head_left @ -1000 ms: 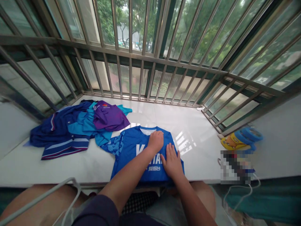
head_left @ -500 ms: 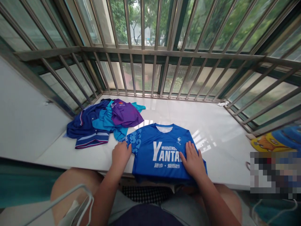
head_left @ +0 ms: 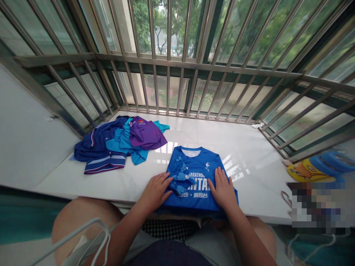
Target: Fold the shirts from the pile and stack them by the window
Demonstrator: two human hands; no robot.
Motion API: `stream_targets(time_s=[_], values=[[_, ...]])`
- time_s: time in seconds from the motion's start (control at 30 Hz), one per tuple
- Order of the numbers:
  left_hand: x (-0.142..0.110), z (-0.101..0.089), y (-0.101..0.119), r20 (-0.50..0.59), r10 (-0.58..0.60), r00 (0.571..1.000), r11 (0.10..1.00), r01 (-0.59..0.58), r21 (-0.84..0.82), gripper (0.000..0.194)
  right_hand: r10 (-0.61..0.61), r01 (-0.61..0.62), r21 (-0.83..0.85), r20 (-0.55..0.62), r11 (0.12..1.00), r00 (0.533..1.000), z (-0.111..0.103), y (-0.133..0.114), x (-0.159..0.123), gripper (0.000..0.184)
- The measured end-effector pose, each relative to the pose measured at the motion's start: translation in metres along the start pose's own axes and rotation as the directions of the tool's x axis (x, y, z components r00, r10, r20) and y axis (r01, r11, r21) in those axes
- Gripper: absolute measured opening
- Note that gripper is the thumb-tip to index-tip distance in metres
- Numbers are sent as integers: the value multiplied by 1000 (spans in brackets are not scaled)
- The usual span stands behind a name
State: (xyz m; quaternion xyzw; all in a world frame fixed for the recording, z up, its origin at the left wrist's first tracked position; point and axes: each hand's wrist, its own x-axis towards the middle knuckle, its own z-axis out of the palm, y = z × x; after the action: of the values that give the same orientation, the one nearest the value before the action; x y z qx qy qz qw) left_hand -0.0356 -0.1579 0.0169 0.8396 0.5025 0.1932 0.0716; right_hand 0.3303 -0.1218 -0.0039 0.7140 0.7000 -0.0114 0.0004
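Observation:
A bright blue marathon T-shirt (head_left: 199, 168) with white lettering lies on the white sill (head_left: 249, 173) just in front of me. Its left sleeve is folded inward over the chest. My left hand (head_left: 155, 190) lies flat on the shirt's folded left edge, fingers stretched out. My right hand (head_left: 223, 187) presses flat on the shirt's right side, fingers apart. Neither hand grips anything.
A heap of clothes (head_left: 119, 142) in navy, teal and purple lies at the back left of the sill. Metal window bars (head_left: 177, 62) fence in the sill. A yellow and blue item (head_left: 313, 168) sits at the right. A white wire hanger (head_left: 83, 236) rests by my left knee.
My left hand has gone from the chest out to the left sleeve, then brought that sleeve in over the shirt. My right hand has stayed pressed on the right side.

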Motion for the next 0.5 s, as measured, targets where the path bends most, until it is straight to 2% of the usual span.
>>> stream_targets(time_s=[0.13,0.2,0.27,0.37,0.43,0.5], values=[[-15,-4,-25,11,-102,995,995,102,-1,41,11,-10,-18,21,1000,1000,-3,-3,-1,79],[-19,-8,-33,26,-105,994,994,105,-22,35,45,-44,-43,21,998,999,-11,-9,-1,75],[-22,-11,-38,31,-94,995,993,96,-75,31,53,-56,-60,-42,997,998,-25,-21,0,66],[-22,-13,-37,15,-106,994,982,107,-158,30,-85,85,-4,-101,996,991,-52,-56,12,49],[-20,-13,-33,18,-142,990,975,143,-172,37,-191,194,79,-40,978,981,-66,-87,28,41],[-17,-15,-28,42,-179,983,970,183,-161,44,-225,216,151,43,965,973,-75,-121,49,34]])
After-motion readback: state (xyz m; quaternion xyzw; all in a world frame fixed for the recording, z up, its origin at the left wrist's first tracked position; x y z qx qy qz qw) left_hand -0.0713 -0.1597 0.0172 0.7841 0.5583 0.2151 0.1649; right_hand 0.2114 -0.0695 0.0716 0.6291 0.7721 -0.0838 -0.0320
